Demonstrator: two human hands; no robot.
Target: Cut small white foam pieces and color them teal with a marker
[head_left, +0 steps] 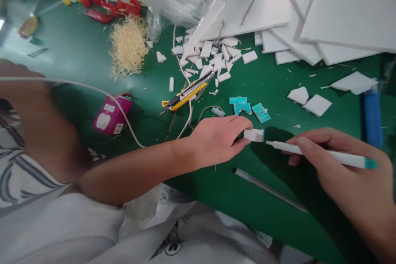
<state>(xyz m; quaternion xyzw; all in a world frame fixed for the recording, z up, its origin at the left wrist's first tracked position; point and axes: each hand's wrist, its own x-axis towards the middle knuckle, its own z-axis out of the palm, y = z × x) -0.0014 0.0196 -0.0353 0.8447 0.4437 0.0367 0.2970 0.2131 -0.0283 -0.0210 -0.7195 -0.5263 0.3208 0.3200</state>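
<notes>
My left hand [221, 140] pinches a small white foam piece [254, 135] whose right edge is coloured teal. In my right hand [331, 161] is a white marker pen [343, 158] with a teal end, its tip just beside the piece's coloured edge; I cannot tell whether they touch. Beyond my left hand lie teal-coloured foam pieces [242, 107] and a striped teal piece [261, 113]. A yellow box cutter [187, 93] rests farther left, near a heap of white foam scraps [216, 55]. Nearer to me lies a thin grey rod [269, 189].
White foam sheets [349, 8] are stacked at the back right. A blue tube-shaped object [373, 115] lies at the right. A purple box [113, 115], a white cord [93, 87] and a pile of thin wooden sticks [129, 45] are left. Another person's arm [46, 119] reaches in there.
</notes>
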